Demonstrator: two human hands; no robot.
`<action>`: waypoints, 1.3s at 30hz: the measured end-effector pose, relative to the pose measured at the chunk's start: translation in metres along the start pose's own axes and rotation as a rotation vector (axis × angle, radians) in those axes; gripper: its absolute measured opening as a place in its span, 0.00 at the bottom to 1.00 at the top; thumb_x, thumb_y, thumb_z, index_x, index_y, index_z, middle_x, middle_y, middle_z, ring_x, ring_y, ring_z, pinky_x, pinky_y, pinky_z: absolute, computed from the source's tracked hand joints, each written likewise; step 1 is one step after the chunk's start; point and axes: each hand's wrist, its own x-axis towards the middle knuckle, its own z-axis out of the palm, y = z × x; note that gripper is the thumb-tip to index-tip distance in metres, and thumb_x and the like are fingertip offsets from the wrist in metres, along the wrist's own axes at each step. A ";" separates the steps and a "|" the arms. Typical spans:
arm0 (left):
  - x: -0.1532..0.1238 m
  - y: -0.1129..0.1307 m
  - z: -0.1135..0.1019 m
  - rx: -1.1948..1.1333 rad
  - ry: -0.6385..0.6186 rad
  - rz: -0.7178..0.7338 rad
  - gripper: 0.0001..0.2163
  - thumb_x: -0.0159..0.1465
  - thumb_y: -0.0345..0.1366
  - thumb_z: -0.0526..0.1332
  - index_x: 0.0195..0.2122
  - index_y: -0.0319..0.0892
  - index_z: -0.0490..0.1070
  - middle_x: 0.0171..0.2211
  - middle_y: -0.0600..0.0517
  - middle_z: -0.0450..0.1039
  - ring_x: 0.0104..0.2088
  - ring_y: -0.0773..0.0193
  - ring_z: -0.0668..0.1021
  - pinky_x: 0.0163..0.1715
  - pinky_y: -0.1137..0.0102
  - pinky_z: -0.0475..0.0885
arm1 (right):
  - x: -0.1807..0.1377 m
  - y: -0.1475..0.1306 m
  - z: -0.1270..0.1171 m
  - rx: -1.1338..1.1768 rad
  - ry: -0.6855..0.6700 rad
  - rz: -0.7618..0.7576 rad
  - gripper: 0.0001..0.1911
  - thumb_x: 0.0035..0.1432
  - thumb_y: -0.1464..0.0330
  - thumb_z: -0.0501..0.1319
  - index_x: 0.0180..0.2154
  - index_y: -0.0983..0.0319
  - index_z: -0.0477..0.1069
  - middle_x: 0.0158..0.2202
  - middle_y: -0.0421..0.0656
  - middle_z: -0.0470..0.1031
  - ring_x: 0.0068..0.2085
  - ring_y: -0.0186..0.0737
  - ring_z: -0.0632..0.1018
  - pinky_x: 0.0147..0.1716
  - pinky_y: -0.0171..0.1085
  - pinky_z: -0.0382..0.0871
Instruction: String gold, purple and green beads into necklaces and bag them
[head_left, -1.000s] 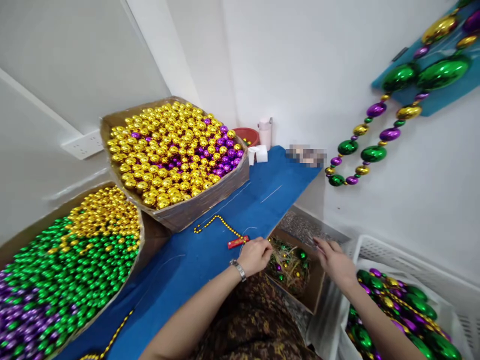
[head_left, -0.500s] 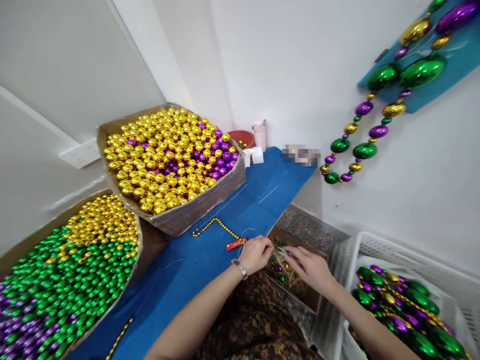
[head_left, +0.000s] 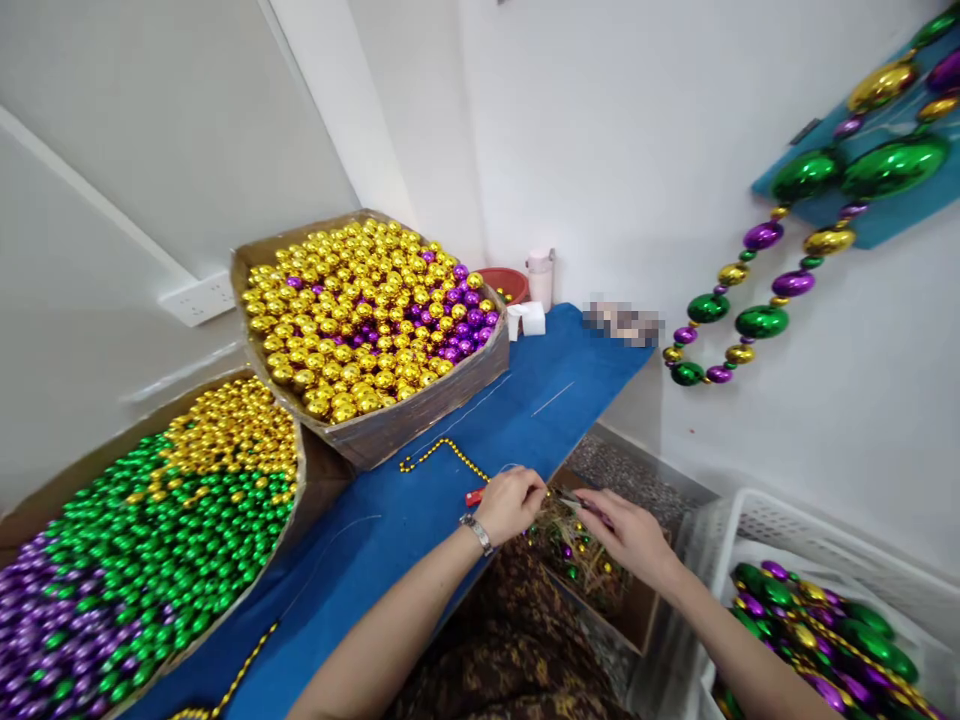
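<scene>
My left hand (head_left: pixel 511 503) rests closed at the right edge of the blue table (head_left: pixel 420 510), pinching the end of a thin string of small gold beads (head_left: pixel 442 453). A small red object (head_left: pixel 475 496) lies just behind that hand. My right hand (head_left: pixel 630 533) hovers closed over a brown cardboard box (head_left: pixel 637 615) below the table edge, holding a small dark tool (head_left: pixel 574 497) whose tip points at my left fingers. The box holds straw-like scraps and a few beads.
Two cardboard trays stand on the table: one heaped with gold and purple balls (head_left: pixel 367 310), one with green, gold and purple balls (head_left: pixel 150 540). A white crate (head_left: pixel 825 560) of large bead strands sits at the right. A big bead garland (head_left: pixel 757 300) hangs on the wall.
My right hand moved left from the crate side across the box to meet my left hand. It now holds a small dark tool. My left hand stayed put.
</scene>
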 end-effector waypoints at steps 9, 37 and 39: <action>-0.009 0.008 0.002 -0.050 0.004 0.033 0.08 0.61 0.32 0.54 0.31 0.42 0.72 0.30 0.51 0.73 0.33 0.63 0.74 0.35 0.71 0.66 | 0.000 -0.011 0.009 -0.039 -0.023 0.034 0.18 0.65 0.60 0.45 0.41 0.57 0.71 0.36 0.43 0.78 0.36 0.38 0.79 0.35 0.34 0.71; -0.073 -0.053 -0.077 -1.056 0.704 -0.428 0.13 0.51 0.44 0.67 0.29 0.38 0.72 0.27 0.53 0.70 0.23 0.72 0.68 0.25 0.74 0.66 | 0.059 0.018 -0.015 -0.129 -0.366 -0.063 0.15 0.63 0.59 0.47 0.31 0.58 0.67 0.25 0.38 0.72 0.27 0.34 0.73 0.28 0.32 0.66; -0.074 -0.053 -0.075 -1.086 0.702 -0.429 0.13 0.52 0.43 0.66 0.29 0.38 0.72 0.26 0.54 0.68 0.21 0.73 0.66 0.23 0.75 0.64 | 0.041 0.038 -0.036 -0.207 -0.335 -0.015 0.16 0.61 0.58 0.48 0.29 0.58 0.68 0.24 0.40 0.71 0.24 0.37 0.74 0.23 0.33 0.64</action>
